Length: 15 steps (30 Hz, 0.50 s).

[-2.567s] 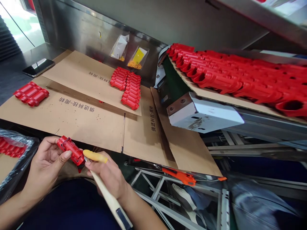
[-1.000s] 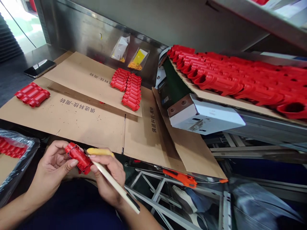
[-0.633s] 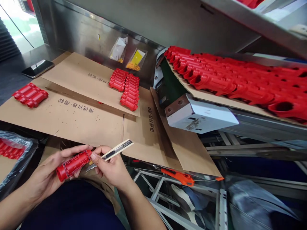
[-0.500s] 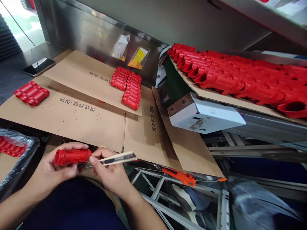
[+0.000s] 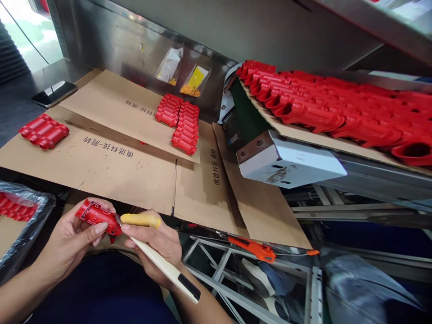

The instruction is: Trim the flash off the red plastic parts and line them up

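My left hand (image 5: 72, 236) is closed round a red plastic cylindrical part (image 5: 97, 215), tilted down to the right, its patterned side facing up. In my right hand (image 5: 158, 240) is a cream-handled utility knife (image 5: 162, 265), its handle slanting down to the right. A yellow finger cot (image 5: 141, 220) covers one finger of that hand. The knife's small blade end is at the right end of the red part; whether it touches cannot be made out. Both hands are in front of the cardboard's near edge, above my lap.
Cardboard sheets (image 5: 135, 175) cover the bench, with red parts (image 5: 44, 131) at left and more (image 5: 184, 128) farther back. A phone (image 5: 54, 93) lies far left. Rows of red parts (image 5: 320, 103) fill a conveyor at right. An orange-handled tool (image 5: 253, 249) sits below the cardboard edge. Someone's shoe (image 5: 258, 276) shows beneath.
My left hand has tilted the red part. My right hand has turned, swinging the knife handle from pointing right to pointing down right, and the yellow finger cot now shows.
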### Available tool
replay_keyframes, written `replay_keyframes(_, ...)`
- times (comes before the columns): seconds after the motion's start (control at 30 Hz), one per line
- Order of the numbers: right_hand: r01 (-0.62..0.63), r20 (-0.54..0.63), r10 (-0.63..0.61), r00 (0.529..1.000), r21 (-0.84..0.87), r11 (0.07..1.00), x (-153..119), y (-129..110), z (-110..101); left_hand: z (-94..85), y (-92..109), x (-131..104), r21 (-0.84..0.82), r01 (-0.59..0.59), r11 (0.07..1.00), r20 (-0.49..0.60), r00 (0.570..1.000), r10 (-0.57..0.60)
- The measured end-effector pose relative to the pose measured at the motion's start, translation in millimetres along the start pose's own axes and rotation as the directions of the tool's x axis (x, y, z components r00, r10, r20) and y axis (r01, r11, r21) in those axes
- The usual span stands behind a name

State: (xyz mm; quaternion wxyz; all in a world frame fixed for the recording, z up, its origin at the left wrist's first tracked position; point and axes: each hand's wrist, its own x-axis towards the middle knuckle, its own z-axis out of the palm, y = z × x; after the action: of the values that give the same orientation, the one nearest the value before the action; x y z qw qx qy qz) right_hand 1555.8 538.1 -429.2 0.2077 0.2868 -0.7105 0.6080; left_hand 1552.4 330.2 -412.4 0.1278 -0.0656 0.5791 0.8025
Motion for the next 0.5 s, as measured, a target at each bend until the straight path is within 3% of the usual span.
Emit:
replay_keyframes(0.23, 0.001, -0.001, -0.001, 1.000, 0.006, 1.000, -1.4, -0.2, -0.1, -6.8, -4.1, 1.1, 0.023, -0.028, 0.999, 0.065, 0.998, 0.026)
replay_keyframes(0.5, -0.088, -0.041, 0.089, 0.995, 0.037, 0.995, -9.0, -1.2, 6.8, -8.1, -7.5, 3.2, -0.022, -0.015, 1.000, 0.052, 0.998, 0.017)
